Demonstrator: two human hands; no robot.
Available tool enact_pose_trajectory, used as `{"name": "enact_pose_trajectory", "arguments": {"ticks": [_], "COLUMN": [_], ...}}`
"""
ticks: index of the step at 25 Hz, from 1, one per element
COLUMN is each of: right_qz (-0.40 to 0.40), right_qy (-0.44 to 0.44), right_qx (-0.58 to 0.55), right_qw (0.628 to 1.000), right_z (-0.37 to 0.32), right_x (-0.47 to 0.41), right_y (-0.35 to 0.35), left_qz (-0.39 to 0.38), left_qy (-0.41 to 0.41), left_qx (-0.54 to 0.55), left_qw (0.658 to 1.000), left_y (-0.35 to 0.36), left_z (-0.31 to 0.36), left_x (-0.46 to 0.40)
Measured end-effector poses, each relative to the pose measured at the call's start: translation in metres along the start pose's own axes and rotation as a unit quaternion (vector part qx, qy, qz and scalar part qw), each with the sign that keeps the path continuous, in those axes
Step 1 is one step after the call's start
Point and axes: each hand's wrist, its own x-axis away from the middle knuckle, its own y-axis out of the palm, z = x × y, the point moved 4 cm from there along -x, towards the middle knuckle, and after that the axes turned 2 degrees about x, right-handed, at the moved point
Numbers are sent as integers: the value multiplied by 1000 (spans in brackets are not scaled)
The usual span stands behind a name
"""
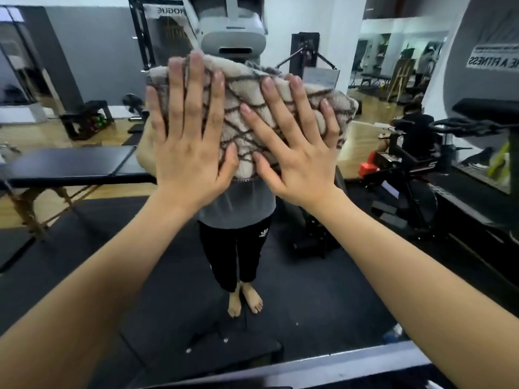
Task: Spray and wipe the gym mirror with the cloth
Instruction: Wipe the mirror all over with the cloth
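Gym equipment is reflected in the mirror (pixel 84 66) that fills the head view: a padded bench (pixel 70 164) at the left, an exercise bike (pixel 421 175) at the right, black floor mats below. A folded patterned cloth (pixel 252 108) is pressed flat against the glass at head height by the left hand (pixel 191 130) and the right hand (pixel 297 144), both with fingers straight and spread. No spray bottle is seen. Wiping is judged to be under way; spraying is presumably done, and how much glass is left cannot be told.
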Motion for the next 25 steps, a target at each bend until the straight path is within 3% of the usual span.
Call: {"name": "enact_pose_trajectory", "arguments": {"ticks": [4,9,14,18,25], "right_qz": [-18,-111,-165,-134,-61], "right_qy": [-11,-11,-44,-39,-31], "right_qx": [-30,-32,-39,-49,-11], "right_qw": [999,993,985,989,998], "right_z": [-16,-33,-21,50,246], "right_x": [84,207,243,207,84], "right_y": [14,26,19,0,-53], "left_qz": [-22,-73,-84,-76,-8], "left_qy": [26,53,38,36,-9], "left_qx": [45,52,49,61,35], "left_qw": [998,995,995,995,999], "left_y": [34,76,89,88,59], "left_z": [26,69,101,141,245], "left_x": [81,184,207,148,-65]}}
